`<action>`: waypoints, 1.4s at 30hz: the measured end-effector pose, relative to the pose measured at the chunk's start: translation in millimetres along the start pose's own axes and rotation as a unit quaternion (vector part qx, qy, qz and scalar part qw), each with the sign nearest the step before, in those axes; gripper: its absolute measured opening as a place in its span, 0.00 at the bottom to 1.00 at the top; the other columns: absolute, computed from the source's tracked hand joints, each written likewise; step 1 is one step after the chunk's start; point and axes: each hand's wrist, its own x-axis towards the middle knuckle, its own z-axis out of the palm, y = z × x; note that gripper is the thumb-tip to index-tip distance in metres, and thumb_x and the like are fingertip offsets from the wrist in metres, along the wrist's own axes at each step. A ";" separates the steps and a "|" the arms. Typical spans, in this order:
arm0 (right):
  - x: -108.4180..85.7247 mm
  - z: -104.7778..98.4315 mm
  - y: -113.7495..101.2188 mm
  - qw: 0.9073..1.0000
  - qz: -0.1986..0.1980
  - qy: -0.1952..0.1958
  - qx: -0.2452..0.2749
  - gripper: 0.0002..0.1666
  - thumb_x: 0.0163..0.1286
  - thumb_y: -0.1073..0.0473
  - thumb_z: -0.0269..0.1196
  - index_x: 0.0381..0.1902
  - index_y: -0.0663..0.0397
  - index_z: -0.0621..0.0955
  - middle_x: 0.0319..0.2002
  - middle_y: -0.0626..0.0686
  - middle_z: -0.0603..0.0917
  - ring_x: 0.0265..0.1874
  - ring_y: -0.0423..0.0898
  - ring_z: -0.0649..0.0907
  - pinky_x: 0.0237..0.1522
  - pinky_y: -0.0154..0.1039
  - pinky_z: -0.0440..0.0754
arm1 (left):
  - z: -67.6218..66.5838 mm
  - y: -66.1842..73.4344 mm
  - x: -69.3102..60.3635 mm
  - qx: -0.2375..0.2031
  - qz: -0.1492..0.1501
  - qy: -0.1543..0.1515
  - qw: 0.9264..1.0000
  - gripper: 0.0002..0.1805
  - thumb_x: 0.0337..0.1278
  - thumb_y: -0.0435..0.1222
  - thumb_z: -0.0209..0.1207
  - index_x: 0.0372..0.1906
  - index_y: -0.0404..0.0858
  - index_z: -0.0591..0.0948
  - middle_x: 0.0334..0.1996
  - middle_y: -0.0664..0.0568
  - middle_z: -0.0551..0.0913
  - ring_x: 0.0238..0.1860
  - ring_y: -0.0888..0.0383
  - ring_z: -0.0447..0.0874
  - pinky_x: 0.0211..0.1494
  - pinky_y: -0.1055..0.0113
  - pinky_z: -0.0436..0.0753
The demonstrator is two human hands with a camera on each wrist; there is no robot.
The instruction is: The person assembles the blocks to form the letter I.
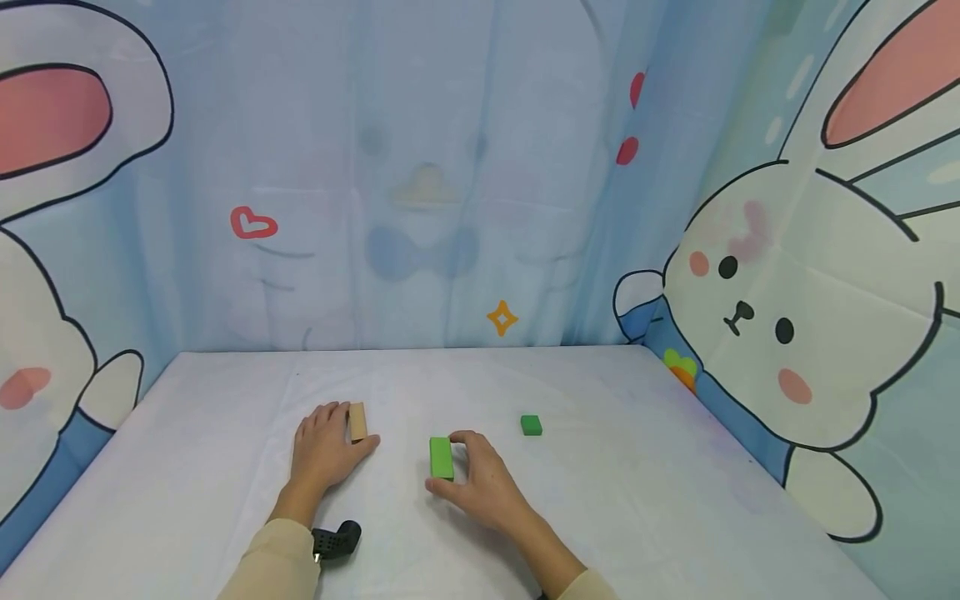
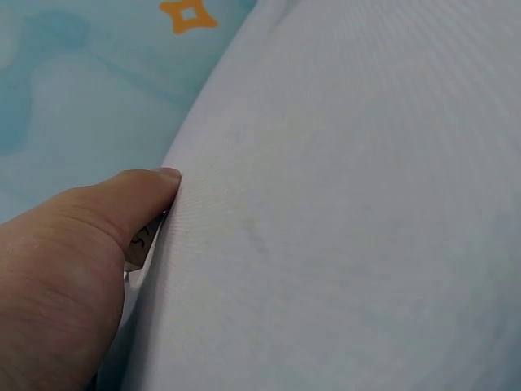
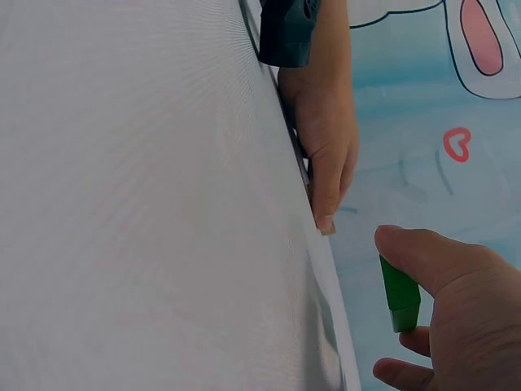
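Head view: I take the small green cube [image 1: 532,426] on the white cloth [image 1: 675,517] as my landmark. Left of it and closer to the person, I see the light green block [image 1: 442,457] pinched between thumb and finger of the right hand [image 1: 487,487]; I cannot tell whether it touches the cloth. Well farther left of the cube, the left hand [image 1: 326,447] holds the wooden block [image 1: 357,421] between thumb and fingers, and my left wrist view shows the thumb hiding most of it.
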 end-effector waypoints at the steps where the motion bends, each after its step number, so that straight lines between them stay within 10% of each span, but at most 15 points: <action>1: -0.3 -0.1 0.0 1.000 0.000 -0.001 -0.001 0.43 0.61 0.46 0.75 0.67 0.62 0.72 0.66 0.63 0.76 0.69 0.61 0.75 0.70 0.61 0.72 | 0.3 0.0 0.5 0.001 0.001 -0.001 1.000 0.46 0.62 0.53 0.65 0.75 0.28 0.66 0.74 0.30 0.66 0.75 0.31 0.60 0.78 0.33 0.57; 42: -16.5 0.0 -4.6 0.999 0.018 -0.034 -0.019 0.44 0.60 0.42 0.75 0.66 0.58 0.72 0.68 0.61 0.74 0.69 0.59 0.75 0.71 0.61 0.72 | 0.3 -0.1 -0.5 -0.004 -0.003 -0.001 1.000 0.46 0.62 0.53 0.65 0.76 0.29 0.65 0.74 0.31 0.65 0.76 0.32 0.60 0.78 0.34 0.56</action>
